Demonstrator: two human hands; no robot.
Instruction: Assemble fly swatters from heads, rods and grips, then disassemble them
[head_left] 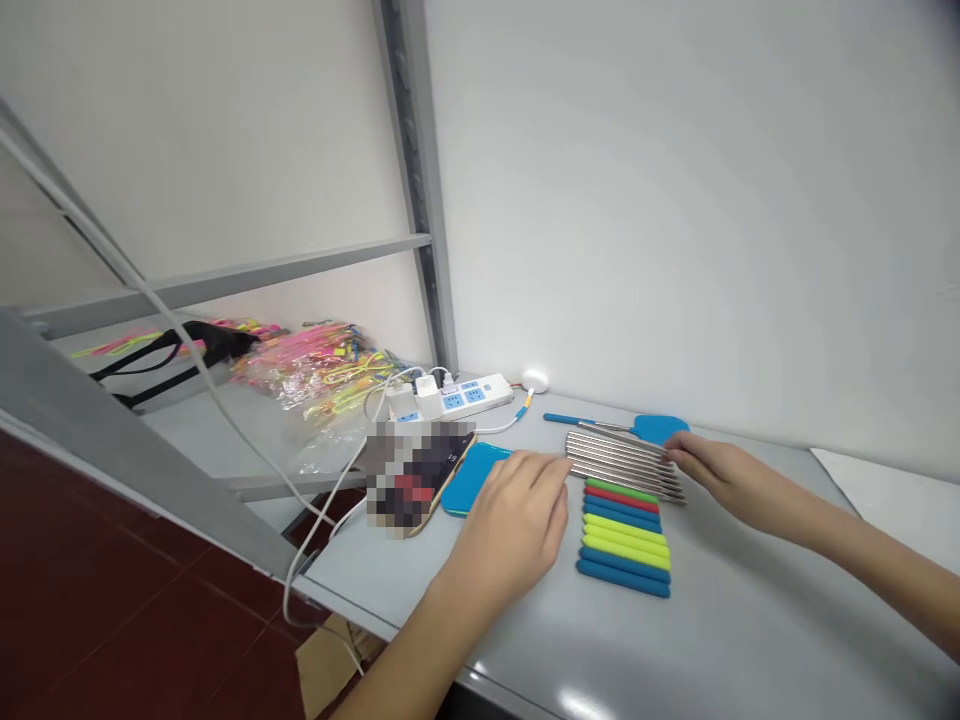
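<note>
Thin silvery metal rods [619, 455] lie side by side in a row on the grey desk. My right hand [709, 468] is at their right end, with thumb and fingertips pinched on one metal rod at the back of the row. At the left end, my left hand [521, 515] hovers with bent fingers, its thumb apart from the index finger and nothing visible in it. Closer to me sits a neat row of coloured sticks [626, 535], in green, red, blue and yellow. Behind the rods is a blue flat-headed tool [660, 428], partly covered, with a blue handle.
Left of my left hand are a blue pad [474, 475] and a phone [450, 462], partly pixelated. A white power strip [472, 395] with plugs and cables stands behind them. Bagged colourful cords [322, 360] lie beyond the metal frame [420, 150]. White paper [892, 500] is at right.
</note>
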